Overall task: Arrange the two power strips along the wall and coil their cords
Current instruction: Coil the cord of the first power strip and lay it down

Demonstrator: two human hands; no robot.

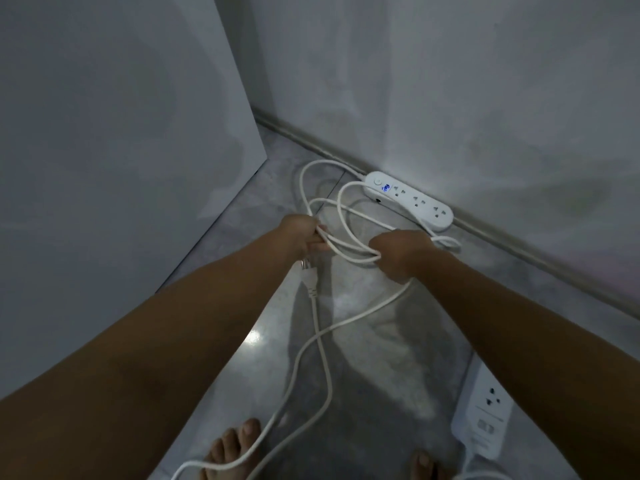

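1. Power strip number two (485,420), flat white plastic, lies at 5 o'clock beside the feet, not yet at the wall.
2. Slack white cord (317,336) crosses the glossy grey floor (363,358) near the toes. Risk: a foot snag would yank the loops loose.
3. Plug (309,277) dangles under the left hand (301,237), whose fingers grip the loops. The right hand (398,251) is fisted round the same smooth coil (341,249).
4. First power strip (408,200), at 1 o'clock, sits against the baseboard (519,252). Hard tugging could drag it out.
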